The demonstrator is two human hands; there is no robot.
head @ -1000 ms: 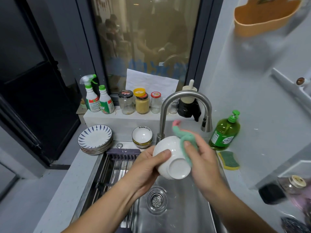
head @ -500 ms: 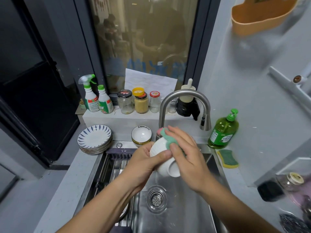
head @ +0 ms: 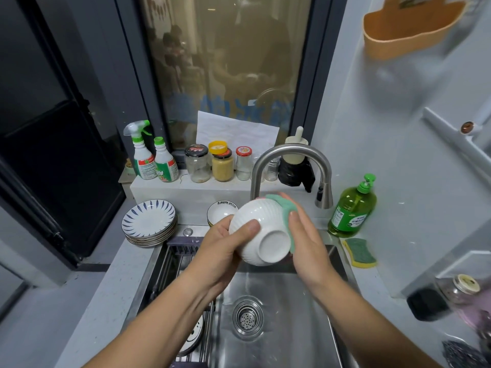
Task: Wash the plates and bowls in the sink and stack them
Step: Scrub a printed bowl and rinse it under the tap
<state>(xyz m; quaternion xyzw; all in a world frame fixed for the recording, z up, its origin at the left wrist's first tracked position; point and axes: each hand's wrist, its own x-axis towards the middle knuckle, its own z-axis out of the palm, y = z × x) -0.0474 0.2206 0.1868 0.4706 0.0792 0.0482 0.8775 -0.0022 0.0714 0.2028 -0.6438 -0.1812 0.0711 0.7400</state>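
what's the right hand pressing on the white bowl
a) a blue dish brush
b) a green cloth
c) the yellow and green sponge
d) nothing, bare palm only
B: the right hand holds a green cloth against the side of the white ribbed bowl, while the yellow and green sponge lies on the counter, away from both hands.

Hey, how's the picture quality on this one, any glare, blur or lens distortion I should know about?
Head view: the window glass carries murky reflections. The wide lens bows the window frame. The white bowl and green cloth are sharp. The jar at lower right is smeared. The sink basin shows a soft sheen and no harsh glare.
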